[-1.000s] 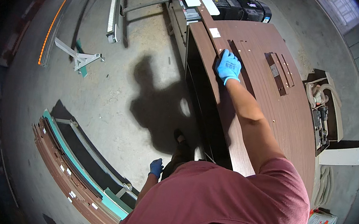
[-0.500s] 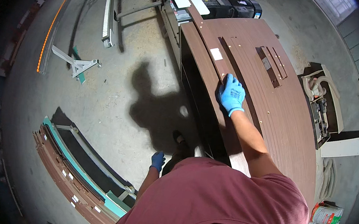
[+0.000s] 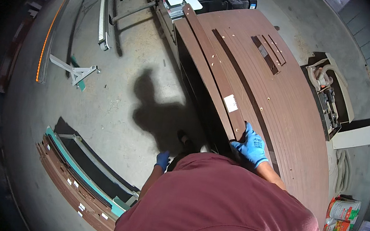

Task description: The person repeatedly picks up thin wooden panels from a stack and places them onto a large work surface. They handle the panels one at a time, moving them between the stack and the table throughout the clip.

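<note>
My right hand (image 3: 253,146), in a light blue glove, grips the near end of a long, narrow brown board (image 3: 218,76) with thumb and fingers around it. The board bears a white label (image 3: 230,103) and several small holes, and lies along the left edge of a brown wood-grain tabletop (image 3: 283,121). Down at my left side hangs my left hand (image 3: 162,159) in a dark blue glove, above the floor. It is loosely open, touches nothing and holds nothing that I can see.
A machine with a black motor (image 3: 240,0) stands beyond the table's far end. Short brown strips (image 3: 268,54) lie on the tabletop. At lower left, a teal-edged cart (image 3: 84,168) stands by stacked brown boards (image 3: 59,172). A tool box (image 3: 326,99) is on the right.
My right hand has drawn back toward my body, and the labelled board has slid along the tabletop with it. My left hand stays low at my side.
</note>
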The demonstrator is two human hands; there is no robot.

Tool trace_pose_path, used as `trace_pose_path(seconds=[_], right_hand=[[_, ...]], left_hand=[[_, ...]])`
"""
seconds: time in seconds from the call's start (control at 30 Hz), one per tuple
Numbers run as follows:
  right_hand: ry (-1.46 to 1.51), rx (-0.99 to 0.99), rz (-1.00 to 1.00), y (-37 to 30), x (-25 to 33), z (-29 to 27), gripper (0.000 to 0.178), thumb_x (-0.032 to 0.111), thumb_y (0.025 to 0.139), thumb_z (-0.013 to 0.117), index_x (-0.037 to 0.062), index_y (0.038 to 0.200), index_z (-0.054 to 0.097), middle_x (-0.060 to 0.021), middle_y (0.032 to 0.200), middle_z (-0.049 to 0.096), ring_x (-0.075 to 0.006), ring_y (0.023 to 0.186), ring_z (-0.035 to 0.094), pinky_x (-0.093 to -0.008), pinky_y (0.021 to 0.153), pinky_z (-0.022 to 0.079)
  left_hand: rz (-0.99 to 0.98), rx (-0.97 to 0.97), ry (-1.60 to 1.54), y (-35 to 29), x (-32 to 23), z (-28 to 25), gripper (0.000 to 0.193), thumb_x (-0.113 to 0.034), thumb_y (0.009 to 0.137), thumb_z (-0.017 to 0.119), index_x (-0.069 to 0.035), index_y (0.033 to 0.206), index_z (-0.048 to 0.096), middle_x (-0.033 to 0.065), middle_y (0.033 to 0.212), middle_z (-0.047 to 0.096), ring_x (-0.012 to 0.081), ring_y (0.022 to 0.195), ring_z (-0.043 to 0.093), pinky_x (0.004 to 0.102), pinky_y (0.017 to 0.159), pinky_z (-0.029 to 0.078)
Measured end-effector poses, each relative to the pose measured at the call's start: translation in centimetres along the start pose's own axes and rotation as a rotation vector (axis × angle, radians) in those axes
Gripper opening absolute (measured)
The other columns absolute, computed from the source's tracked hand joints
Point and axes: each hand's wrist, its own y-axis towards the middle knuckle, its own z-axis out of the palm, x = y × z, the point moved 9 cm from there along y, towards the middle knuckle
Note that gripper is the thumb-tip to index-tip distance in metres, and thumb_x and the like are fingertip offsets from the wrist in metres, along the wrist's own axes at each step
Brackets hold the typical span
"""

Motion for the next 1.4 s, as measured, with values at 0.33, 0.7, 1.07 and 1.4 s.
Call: trace_pose_path(seconds=[0.33,0.7,1.07,1.4], right_hand=[[-0.373,-0.278,0.070,-9.8,-6.3,-1.4,0.047,0.047,0.094,0.069,0.0060,0.113,0.058,-0.0167,0.087,0.073,-0.0371,0.075,0.073,-0.0491,0.063,0.056],[-0.459,-0.115,0.314,-14.5,-6.8,-6.8,0.055,0.041,0.090,0.073,0.0047,0.128,0.057,-0.0196,0.117,0.070,-0.0345,0.108,0.069,-0.0492,0.091,0.053],[-0.425,-0.283,0.217,-1.7,-9.2,-7.9,0.122,0.067,0.069,0.083,0.0053,0.160,0.030,-0.0297,0.147,0.045,-0.0465,0.133,0.047,-0.0564,0.109,0.037],[0.336,-0.035,0.196,-2.5,-10.0,-6.1,0.118,0.039,0.072,0.090,0.0009,0.163,0.024,-0.0279,0.144,0.054,-0.0387,0.133,0.054,-0.0453,0.110,0.046]], left_hand=[[1.507,-0.248,0.836,-21.0,-35.7,20.9,0.067,-0.029,0.091,0.069,0.003,0.148,0.050,0.0287,0.153,0.048,0.0467,0.142,0.043,0.0548,0.119,0.034],[1.605,-0.056,1.260,-22.6,-35.0,38.1,0.084,-0.043,0.096,0.061,0.003,0.160,0.032,0.0222,0.166,0.032,0.0372,0.157,0.021,0.0599,0.128,0.006],[1.640,0.125,1.338,-23.8,-33.4,39.0,0.069,-0.037,0.100,0.054,-0.001,0.157,0.040,0.0186,0.165,0.035,0.0366,0.158,0.020,0.0610,0.128,0.005],[0.885,0.395,0.051,-20.6,-33.8,34.0,0.070,-0.022,0.097,0.076,0.002,0.154,0.044,0.0166,0.156,0.050,0.0256,0.142,0.050,0.0371,0.116,0.041]])
